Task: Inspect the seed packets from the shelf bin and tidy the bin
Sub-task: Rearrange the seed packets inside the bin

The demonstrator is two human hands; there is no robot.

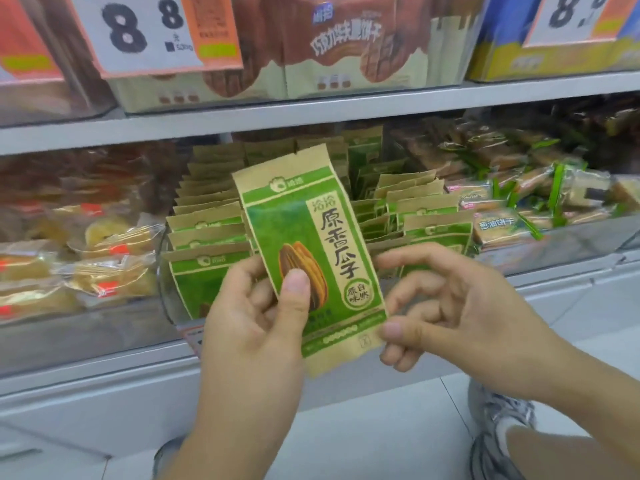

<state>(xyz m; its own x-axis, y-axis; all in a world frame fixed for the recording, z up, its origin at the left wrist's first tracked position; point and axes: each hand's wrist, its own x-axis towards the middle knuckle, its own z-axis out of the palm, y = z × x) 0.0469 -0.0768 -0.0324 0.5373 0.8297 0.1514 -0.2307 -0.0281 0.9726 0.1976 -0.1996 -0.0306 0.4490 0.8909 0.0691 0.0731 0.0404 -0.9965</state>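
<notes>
A green and tan seed packet [311, 244] with a sunflower-seed picture is held upright in front of the shelf. My left hand [256, 313] grips its lower left side, thumb pressed on the front. At the packet's lower right corner is my right hand [446, 306], thumb tip touching the edge and fingers loosely curled behind it. Behind the packet, a clear shelf bin [166, 289] holds several rows of the same seed packets [429, 216] standing on end.
Clear bins of wrapped snacks sit left [86, 271] and right [540, 202] of the seed bin. Boxed biscuits [346, 57] and price cards [149, 32] fill the upper shelf. White floor tiles and my knees [498, 431] are below.
</notes>
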